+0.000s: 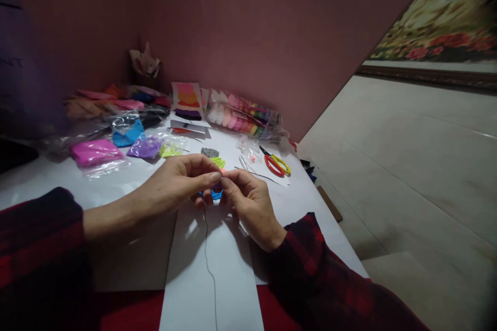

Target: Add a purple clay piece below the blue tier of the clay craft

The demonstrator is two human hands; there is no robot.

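At the left edge of the view, on a large, blurred purple object [29, 85], there stand two dark capital letters [14, 63], which one can read as "NT". They seem to be the end of a longer word, but its beginning is too dim for reading. Only these two letters are legible here.

Shows red-and-black plaid sleeves [310, 253], small purple piece [218, 186], lime piece [218, 162], bright blue piece [216, 195], magenta packet [97, 153], violet packet [144, 148], red-and-yellow scissors [273, 156], plain dusky-pink wall [240, 20]
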